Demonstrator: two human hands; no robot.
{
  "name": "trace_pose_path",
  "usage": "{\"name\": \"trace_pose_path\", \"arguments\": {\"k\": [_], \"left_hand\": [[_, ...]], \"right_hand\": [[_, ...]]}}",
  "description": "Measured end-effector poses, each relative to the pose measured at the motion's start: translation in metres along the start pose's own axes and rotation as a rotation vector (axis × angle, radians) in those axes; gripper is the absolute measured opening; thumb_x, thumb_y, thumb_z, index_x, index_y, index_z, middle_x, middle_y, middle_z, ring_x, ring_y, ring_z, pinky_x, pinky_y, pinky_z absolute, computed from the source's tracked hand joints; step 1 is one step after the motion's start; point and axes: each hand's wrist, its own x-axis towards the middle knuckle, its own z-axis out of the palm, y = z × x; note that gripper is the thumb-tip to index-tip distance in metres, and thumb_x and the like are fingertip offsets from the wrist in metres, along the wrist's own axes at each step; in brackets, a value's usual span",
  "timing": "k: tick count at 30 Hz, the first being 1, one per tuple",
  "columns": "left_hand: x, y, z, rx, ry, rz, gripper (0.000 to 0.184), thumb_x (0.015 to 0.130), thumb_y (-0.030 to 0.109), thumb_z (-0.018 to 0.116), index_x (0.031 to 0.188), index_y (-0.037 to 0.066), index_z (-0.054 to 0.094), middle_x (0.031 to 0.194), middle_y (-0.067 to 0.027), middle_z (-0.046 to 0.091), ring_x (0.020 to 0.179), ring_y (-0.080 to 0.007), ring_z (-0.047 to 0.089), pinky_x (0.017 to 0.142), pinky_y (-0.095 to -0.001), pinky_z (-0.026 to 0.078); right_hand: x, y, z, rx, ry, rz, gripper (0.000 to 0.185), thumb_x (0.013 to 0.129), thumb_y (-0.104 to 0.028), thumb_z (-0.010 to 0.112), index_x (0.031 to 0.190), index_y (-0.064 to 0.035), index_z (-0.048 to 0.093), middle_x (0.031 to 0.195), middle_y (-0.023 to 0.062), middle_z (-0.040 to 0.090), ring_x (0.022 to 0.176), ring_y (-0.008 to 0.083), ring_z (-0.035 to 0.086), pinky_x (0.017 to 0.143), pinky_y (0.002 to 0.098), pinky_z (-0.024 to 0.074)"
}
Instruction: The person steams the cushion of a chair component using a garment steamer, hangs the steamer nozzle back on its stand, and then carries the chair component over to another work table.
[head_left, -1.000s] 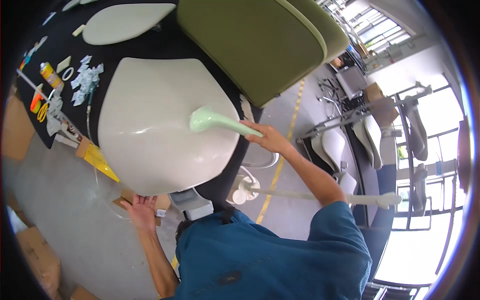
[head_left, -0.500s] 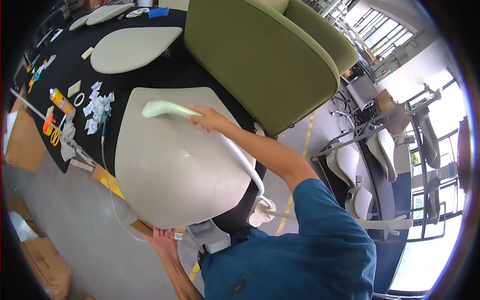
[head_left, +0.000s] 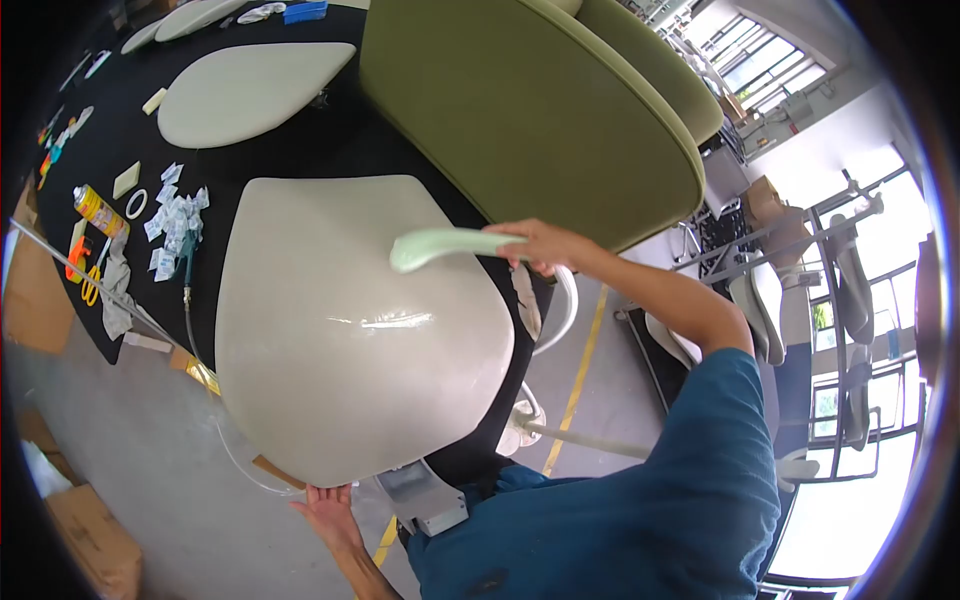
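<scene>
A large pale grey, glossy rounded panel (head_left: 360, 340) lies on the black-covered table. My right hand (head_left: 540, 247) is closed round the handle of a light green steamer-like wand (head_left: 435, 247), whose wide head is over the upper right part of the panel. From the wand a white hose curves down beside the table. My left hand (head_left: 330, 510) is at the panel's lower edge, its palm up and fingers spread, the fingertips partly hidden under the edge. A grey metal bracket (head_left: 425, 495) projects from the same edge, right of that hand.
An olive green armchair (head_left: 530, 110) stands behind on the right. On the left are small white packets (head_left: 178, 220), a yellow spray can (head_left: 98, 208), orange scissors (head_left: 90, 290) and a tape ring (head_left: 136, 204). Another pale panel (head_left: 250, 92) lies further back.
The wand first went left across the panel, then came back right with my right hand. My left hand has come up against the panel's lower edge. The camera view has shifted.
</scene>
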Motion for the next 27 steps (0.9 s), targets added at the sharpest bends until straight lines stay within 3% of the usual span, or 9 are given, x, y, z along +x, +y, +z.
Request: {"name": "trace_pose_path", "arguments": {"k": [1, 10, 14, 17, 18, 21, 23, 25, 27], "left_hand": [[0.001, 0.000, -0.002, 0.016, -0.009, 0.000, 0.097, 0.099, 0.078, 0.035, 0.156, 0.000, 0.035, 0.153, -0.0140, 0.047, 0.137, -0.0279, 0.046, 0.112, -0.0465, 0.040], [-0.008, -0.003, 0.005, 0.072, 0.020, 0.042, 0.098, 0.099, 0.079, 0.034, 0.157, 0.000, 0.034, 0.157, -0.0141, 0.044, 0.141, -0.0298, 0.044, 0.113, -0.0472, 0.039], [-0.012, -0.004, 0.008, 0.117, 0.027, 0.054, 0.095, 0.100, 0.078, 0.034, 0.158, 0.003, 0.035, 0.156, -0.0142, 0.044, 0.141, -0.0301, 0.044, 0.112, -0.0489, 0.038], [-0.013, -0.001, 0.008, 0.162, -0.025, 0.048, 0.092, 0.100, 0.077, 0.033, 0.158, 0.005, 0.035, 0.155, -0.0143, 0.044, 0.141, -0.0302, 0.044, 0.113, -0.0493, 0.037], [-0.013, -0.001, 0.009, 0.166, -0.032, 0.034, 0.092, 0.100, 0.077, 0.033, 0.158, 0.005, 0.035, 0.155, -0.0143, 0.044, 0.141, -0.0302, 0.044, 0.113, -0.0493, 0.037], [-0.011, -0.001, 0.008, 0.160, -0.025, 0.039, 0.090, 0.101, 0.076, 0.033, 0.158, 0.006, 0.036, 0.154, -0.0143, 0.045, 0.140, -0.0300, 0.045, 0.113, -0.0489, 0.037], [-0.007, -0.004, 0.000, 0.150, -0.055, 0.070, 0.089, 0.101, 0.075, 0.032, 0.157, 0.006, 0.036, 0.154, -0.0142, 0.046, 0.140, -0.0295, 0.045, 0.112, -0.0480, 0.037], [-0.005, -0.003, -0.005, 0.148, -0.025, 0.051, 0.088, 0.102, 0.074, 0.033, 0.157, 0.006, 0.036, 0.153, -0.0143, 0.047, 0.139, -0.0293, 0.046, 0.112, -0.0467, 0.037], [0.002, -0.001, -0.012, 0.153, 0.002, 0.033, 0.087, 0.102, 0.073, 0.034, 0.157, 0.006, 0.036, 0.152, -0.0143, 0.047, 0.138, -0.0291, 0.046, 0.113, -0.0454, 0.037]], "right_hand": [[-0.003, -0.007, 0.006, -0.031, -0.070, -0.017, 0.051, 0.103, -0.028, 0.063, 0.152, -0.0311, 0.052, 0.083, -0.0017, 0.056, 0.049, 0.0043, 0.034, 0.041, 0.0206, 0.0273], [0.127, -0.109, 0.098, 0.069, -0.100, -0.360, 0.058, 0.103, -0.036, 0.061, 0.158, -0.0313, 0.045, 0.088, -0.0031, 0.056, 0.060, 0.0072, 0.040, 0.050, 0.0237, 0.0330], [0.176, -0.099, 0.087, 0.134, -0.078, -0.325, 0.060, 0.102, -0.036, 0.061, 0.159, -0.0313, 0.043, 0.089, -0.0027, 0.057, 0.060, 0.0073, 0.043, 0.050, 0.0235, 0.0364], [0.212, -0.063, 0.047, 0.072, 0.133, -0.299, 0.059, 0.102, -0.035, 0.061, 0.158, -0.0293, 0.044, 0.087, -0.0022, 0.058, 0.061, 0.0078, 0.047, 0.050, 0.0243, 0.0413], [0.217, -0.049, 0.029, 0.039, 0.252, -0.242, 0.050, 0.102, -0.033, 0.061, 0.151, -0.0284, 0.051, 0.084, -0.0019, 0.058, 0.057, 0.0088, 0.046, 0.047, 0.0264, 0.0399], [0.199, -0.011, -0.014, 0.048, 0.392, -0.122, 0.034, 0.101, -0.029, 0.061, 0.134, -0.0211, 0.062, 0.079, -0.0003, 0.058, 0.053, 0.0098, 0.045, 0.043, 0.0295, 0.0395], [0.171, 0.008, -0.025, 0.067, 0.380, -0.084, 0.043, 0.100, -0.030, 0.062, 0.143, -0.0224, 0.058, 0.078, 0.0001, 0.057, 0.053, 0.0097, 0.045, 0.043, 0.0295, 0.0391], [0.135, 0.012, -0.018, -0.017, 0.317, -0.094, 0.058, 0.102, -0.031, 0.062, 0.157, -0.0262, 0.045, 0.083, 0.0003, 0.059, 0.055, 0.0099, 0.046, 0.043, 0.0263, 0.0402], [0.097, 0.014, -0.005, -0.014, 0.306, -0.056, 0.058, 0.103, -0.031, 0.062, 0.158, -0.0268, 0.045, 0.082, 0.0000, 0.058, 0.053, 0.0091, 0.043, 0.041, 0.0269, 0.0368]]}}
